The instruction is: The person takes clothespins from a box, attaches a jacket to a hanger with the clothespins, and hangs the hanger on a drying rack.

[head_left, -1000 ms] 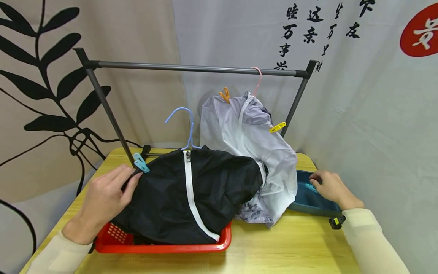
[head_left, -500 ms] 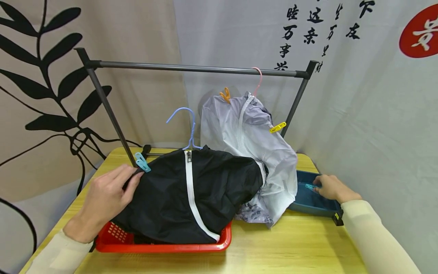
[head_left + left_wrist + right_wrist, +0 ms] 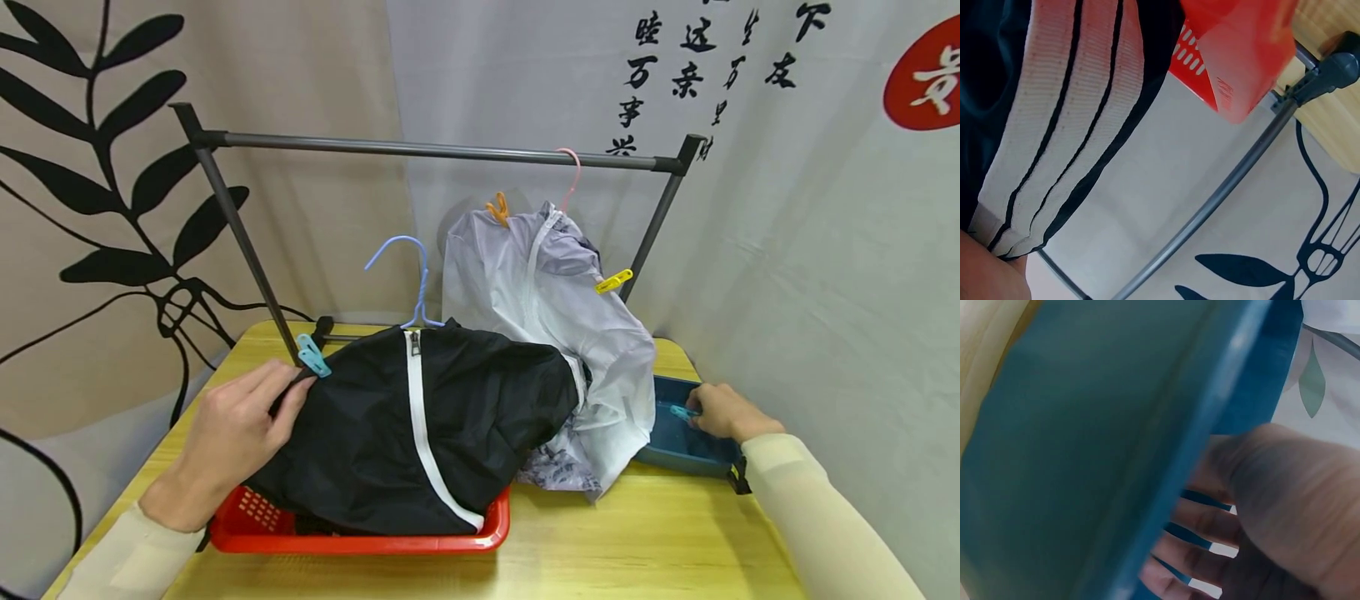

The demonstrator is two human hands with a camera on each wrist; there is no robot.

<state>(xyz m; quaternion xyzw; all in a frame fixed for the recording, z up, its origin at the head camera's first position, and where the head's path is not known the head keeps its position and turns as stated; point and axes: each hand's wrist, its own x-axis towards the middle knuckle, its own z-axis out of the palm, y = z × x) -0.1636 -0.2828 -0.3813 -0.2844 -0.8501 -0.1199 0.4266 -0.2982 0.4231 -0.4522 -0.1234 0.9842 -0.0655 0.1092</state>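
In the head view, my left hand (image 3: 238, 437) pinches the shoulder edge of a black jacket (image 3: 360, 433) with a white zip strip. Just above those fingers, a light-blue clothespin (image 3: 313, 356) is clipped on the jacket. A blue hanger (image 3: 420, 279) sticks up from the collar. White striped trim (image 3: 1079, 119) of the jacket fills the left side of the left wrist view. At the right, my right hand (image 3: 731, 412) reaches into a dark-blue tray (image 3: 686, 462), its fingertips pinching another light-blue clothespin (image 3: 681, 412). The tray's wall covers those fingertips in the right wrist view.
Under the jacket sits a red basket (image 3: 360, 544) on the wooden table (image 3: 615, 542). A grey rack (image 3: 420, 150) stands behind. From its bar hangs a white-and-grey jacket (image 3: 487, 275) on a pink hanger (image 3: 573, 179), with an orange clothespin (image 3: 498, 209) and a yellow one.
My right hand has shifted slightly within the tray, and its fingertips have come onto the light-blue clothespin there. My left hand keeps its pinch on the black jacket.
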